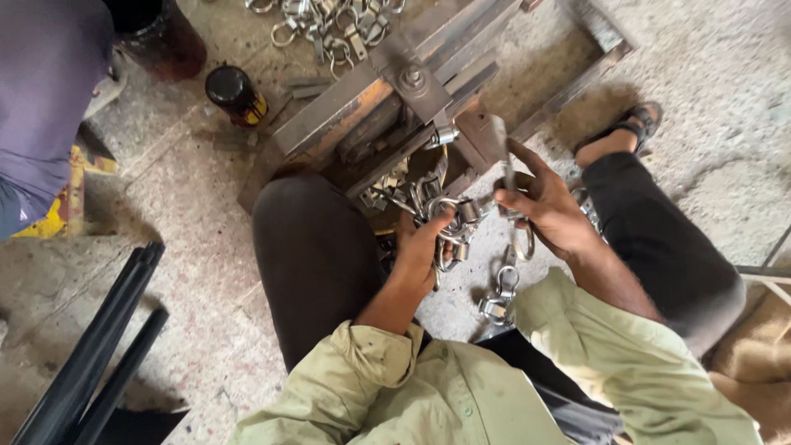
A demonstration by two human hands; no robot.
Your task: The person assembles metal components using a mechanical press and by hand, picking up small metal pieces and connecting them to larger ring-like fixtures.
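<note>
Grip closed, the left hand (424,247) clutches a bunch of shiny metal clamps (445,216) just above the concrete floor (189,222), between the seated person's knees. Right hand (548,210) is closed too, its fingers wrapped around a metal lever (501,148) that stands up from a rusty steel press (412,91). More loose clamps (496,301) lie on the floor under the right wrist (another heap (329,25) sits beyond the press). A black-capped can (236,95) stands nearby, and dark pipes (99,346) lie at lower left.
</note>
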